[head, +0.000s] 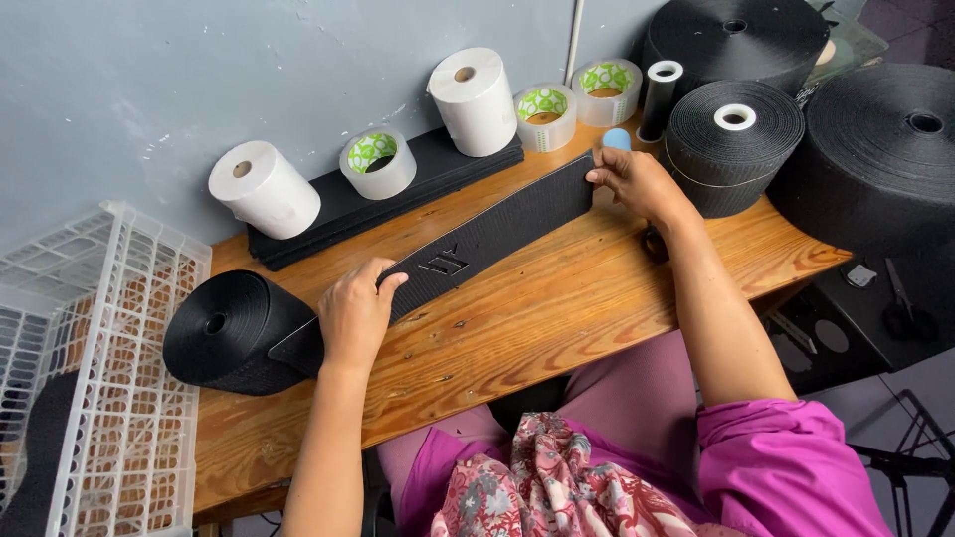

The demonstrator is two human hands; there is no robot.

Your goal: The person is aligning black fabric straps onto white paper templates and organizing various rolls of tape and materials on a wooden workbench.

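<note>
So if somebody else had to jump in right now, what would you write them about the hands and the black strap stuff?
Left hand: pressing down on the black webbing strap near the roll end, fingers curled over its edge.
Right hand: pinching the strap's free end, near the far edge of the wooden table.
The strap is pulled out flat from the black webbing roll at the left, and lies slanted across the table. It is not cut from the roll.
Larger black rolls stand at the right; white paper rolls and clear tape rolls stand along the wall. Scissors lie lower right, untouched.

black strap (497, 234), white rolls (264, 189)
</note>
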